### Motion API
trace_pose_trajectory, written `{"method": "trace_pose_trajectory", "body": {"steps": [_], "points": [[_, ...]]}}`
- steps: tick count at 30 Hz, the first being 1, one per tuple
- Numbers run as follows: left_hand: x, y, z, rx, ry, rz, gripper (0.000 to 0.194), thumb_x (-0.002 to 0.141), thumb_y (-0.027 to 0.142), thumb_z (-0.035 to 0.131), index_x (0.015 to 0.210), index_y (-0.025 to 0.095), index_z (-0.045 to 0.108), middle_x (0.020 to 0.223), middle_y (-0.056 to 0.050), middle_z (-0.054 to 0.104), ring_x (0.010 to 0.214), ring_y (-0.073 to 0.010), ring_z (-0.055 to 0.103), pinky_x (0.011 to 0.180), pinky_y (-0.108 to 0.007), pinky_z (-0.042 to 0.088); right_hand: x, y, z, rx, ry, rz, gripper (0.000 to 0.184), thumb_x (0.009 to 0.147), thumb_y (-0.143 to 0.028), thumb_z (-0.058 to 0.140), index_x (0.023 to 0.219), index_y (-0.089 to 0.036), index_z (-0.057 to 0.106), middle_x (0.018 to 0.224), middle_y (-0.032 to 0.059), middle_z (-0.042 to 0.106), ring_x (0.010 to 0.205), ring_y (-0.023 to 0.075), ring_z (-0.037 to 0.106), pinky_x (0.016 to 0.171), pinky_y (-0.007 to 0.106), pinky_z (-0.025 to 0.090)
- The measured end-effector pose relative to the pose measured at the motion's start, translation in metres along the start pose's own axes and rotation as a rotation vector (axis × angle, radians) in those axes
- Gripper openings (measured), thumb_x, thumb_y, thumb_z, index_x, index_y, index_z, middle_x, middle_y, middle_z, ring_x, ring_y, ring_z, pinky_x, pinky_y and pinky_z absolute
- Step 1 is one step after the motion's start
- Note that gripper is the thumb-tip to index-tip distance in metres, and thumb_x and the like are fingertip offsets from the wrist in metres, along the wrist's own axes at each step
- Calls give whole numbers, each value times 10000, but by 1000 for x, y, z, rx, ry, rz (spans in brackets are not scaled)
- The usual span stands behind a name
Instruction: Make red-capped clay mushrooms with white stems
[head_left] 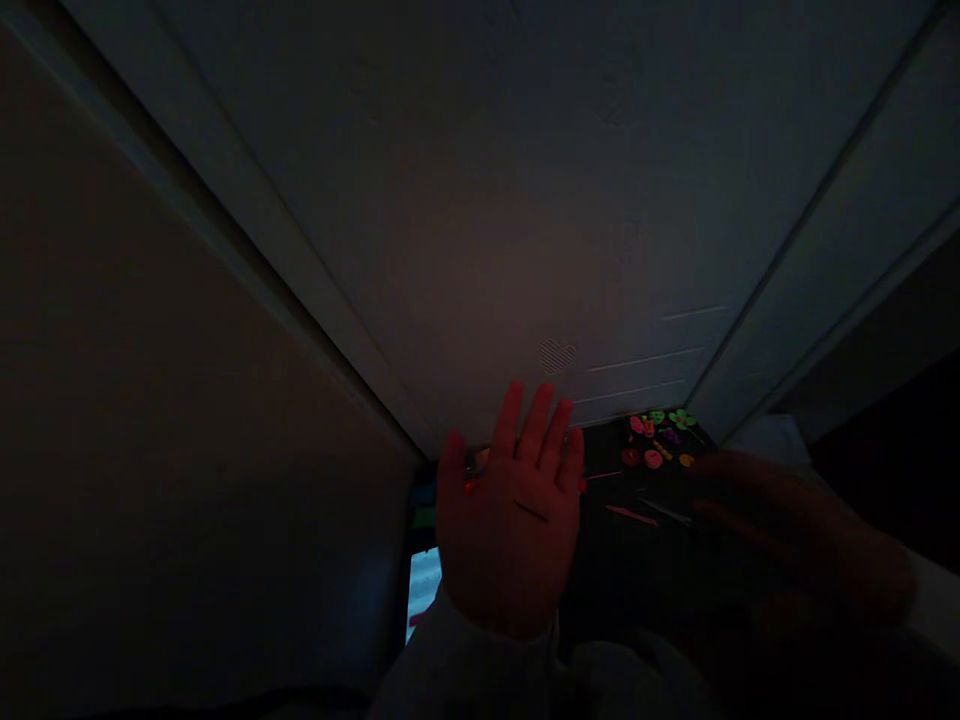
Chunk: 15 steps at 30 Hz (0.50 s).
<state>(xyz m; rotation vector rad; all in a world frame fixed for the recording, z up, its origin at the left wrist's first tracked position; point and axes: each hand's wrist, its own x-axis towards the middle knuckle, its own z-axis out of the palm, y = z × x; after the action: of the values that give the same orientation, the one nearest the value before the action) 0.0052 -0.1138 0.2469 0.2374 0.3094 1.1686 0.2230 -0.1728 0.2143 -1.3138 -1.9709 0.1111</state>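
Left hand [517,520], center: I have it raised over the dark table [615,580], palm toward the camera, its fingers straight and slightly parted, the thumb spread wide to the left. Nothing is gripped. A short dark line [531,511] crosses the middle of the palm; I cannot tell whether it is a thin stick lying there or a mark on the skin.

Right hand [802,520], at right: in deep shadow, reaching in leftward over the table. Its fingers extend toward a slim pale tool [666,512]; how far they are open, and whether they have hold of it, I cannot tell. A pink strip [630,515] lies just left of the tool.

Behind these, near the wall: a green flower [682,419] among other small bright pieces, with a pink disc [653,459] and a yellow disc [686,461] in front. On the pale wall [525,230] I see a striped heart [557,356] above the left fingertips. Lower left: a lit screen [424,585], partly covered by the left hand and sleeve.
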Motion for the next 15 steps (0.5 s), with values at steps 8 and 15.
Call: {"method": "trace_pose_trajectory", "body": {"steps": [8, 15], "points": [[-1, -7, 17, 20, -47, -34, 585, 872, 620, 266, 1327, 306, 457, 1377, -37, 520, 1326, -190, 413, 1093, -371, 311, 45, -78, 16, 269, 182, -198, 73, 870, -237, 570, 838, -210, 630, 826, 2, 713, 885, 129, 656, 878, 258, 494], [12, -10, 21, -34, 55, -26, 635, 855, 650, 182, 1290, 313, 499, 1247, -18, 628, 1247, -164, 508, 1076, -353, 350, 41, -51, 48, 183, 34, -238, 478, 932, -449, 364, 1318, -190, 478, 1328, 49, 538, 1270, 214, 411, 1087, 361, 284]]}}
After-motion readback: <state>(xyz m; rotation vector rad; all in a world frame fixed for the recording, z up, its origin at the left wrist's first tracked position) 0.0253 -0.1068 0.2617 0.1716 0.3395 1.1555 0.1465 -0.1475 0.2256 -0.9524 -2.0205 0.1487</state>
